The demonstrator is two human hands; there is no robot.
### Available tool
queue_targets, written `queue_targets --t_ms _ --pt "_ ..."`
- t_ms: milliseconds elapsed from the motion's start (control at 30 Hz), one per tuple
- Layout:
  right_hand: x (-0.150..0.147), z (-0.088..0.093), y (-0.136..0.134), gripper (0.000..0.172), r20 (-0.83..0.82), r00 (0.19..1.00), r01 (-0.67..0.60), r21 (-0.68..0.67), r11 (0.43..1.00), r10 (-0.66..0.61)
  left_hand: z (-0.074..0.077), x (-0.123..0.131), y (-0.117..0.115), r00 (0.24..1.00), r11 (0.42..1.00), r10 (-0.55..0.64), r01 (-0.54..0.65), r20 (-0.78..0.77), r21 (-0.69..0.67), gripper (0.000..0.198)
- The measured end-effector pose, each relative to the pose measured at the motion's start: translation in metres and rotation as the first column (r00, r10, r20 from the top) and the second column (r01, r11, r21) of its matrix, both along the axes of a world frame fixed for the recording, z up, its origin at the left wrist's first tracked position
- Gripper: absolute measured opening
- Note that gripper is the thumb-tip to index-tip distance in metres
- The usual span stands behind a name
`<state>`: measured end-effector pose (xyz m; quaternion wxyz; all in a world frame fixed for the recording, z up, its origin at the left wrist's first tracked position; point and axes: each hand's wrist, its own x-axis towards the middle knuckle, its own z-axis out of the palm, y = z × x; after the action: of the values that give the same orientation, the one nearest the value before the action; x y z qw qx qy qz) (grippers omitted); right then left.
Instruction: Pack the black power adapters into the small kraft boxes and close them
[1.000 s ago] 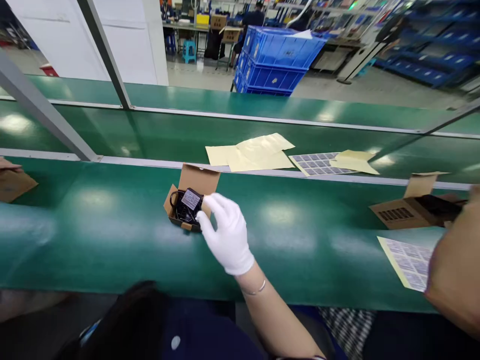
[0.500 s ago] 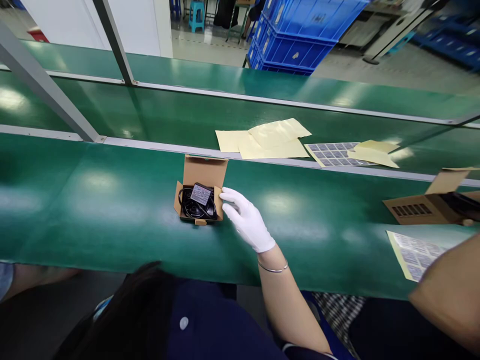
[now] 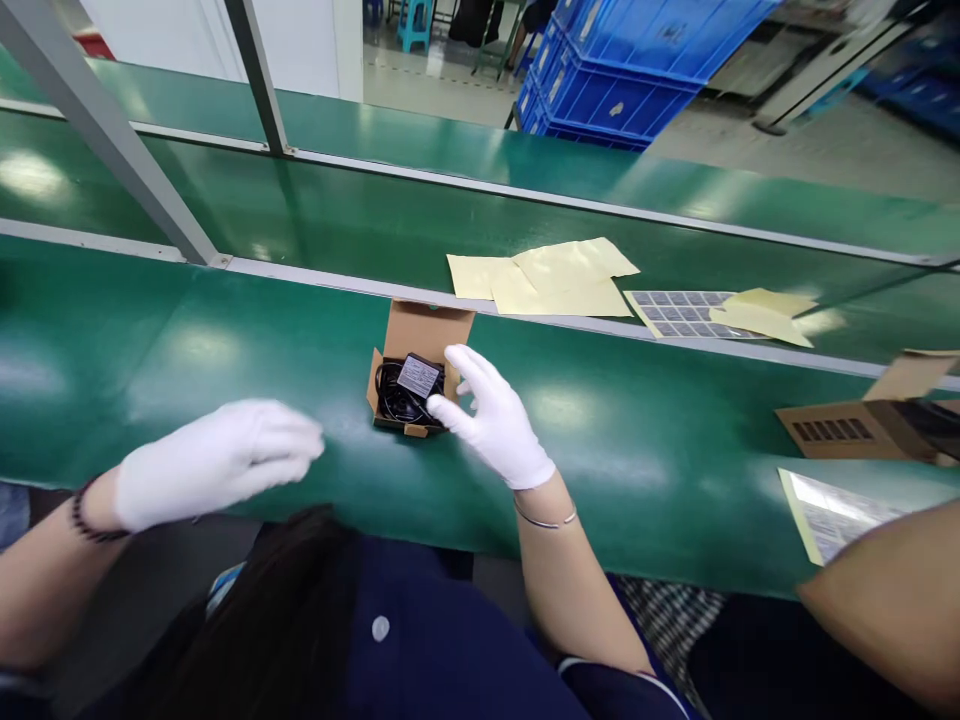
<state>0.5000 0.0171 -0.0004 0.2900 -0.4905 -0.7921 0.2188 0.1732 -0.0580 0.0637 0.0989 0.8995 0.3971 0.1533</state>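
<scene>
An open cardboard box (image 3: 427, 333) stands on the green bench with its lid flap raised. Inside it lie a coiled black cable (image 3: 393, 393) and a black adapter with a printed label (image 3: 418, 375). My right hand (image 3: 491, 415), in a white glove, is at the box's right side, thumb and fingers apart around the right flap, with no object gripped between them. To the left of the box, apart from it, my left hand (image 3: 225, 460) hovers over the bench, white-gloved and slightly blurred, its fingers stretched out and holding nothing.
Yellowish backing sheets (image 3: 562, 280) and a label sheet (image 3: 682, 314) lie beyond the bench's rail (image 3: 337, 286). Another open box (image 3: 840, 430) and a label sheet (image 3: 832, 510) are at the right, near another person's arm (image 3: 892, 600). Blue crates (image 3: 607, 95) are stacked behind.
My left hand has come into view from the left. My right hand has spread its thumb and fingers at the box's right edge. The view has shifted slightly.
</scene>
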Motion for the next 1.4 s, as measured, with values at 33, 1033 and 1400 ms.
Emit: queue_targets --t_ms 33,1033,1400 --pt "-0.002 0.002 0.0 0.06 0.043 0.999 -0.03 0.012 0.999 0.029 0.001 0.016 0.018 1.0 0.999 -0.015 0.016 -0.011 0.045 0.032" --pt "0.032 0.047 -0.005 0.053 0.485 0.852 -0.127 -0.176 0.976 0.198 -0.062 0.104 0.091 0.94 0.992 -0.087 0.114 0.329 -0.063 0.013" --pt "0.001 0.058 -0.017 0.019 0.635 0.767 0.057 -0.21 0.976 0.092 -0.065 0.101 0.089 0.928 0.988 -0.075 0.118 0.364 -0.097 0.014"
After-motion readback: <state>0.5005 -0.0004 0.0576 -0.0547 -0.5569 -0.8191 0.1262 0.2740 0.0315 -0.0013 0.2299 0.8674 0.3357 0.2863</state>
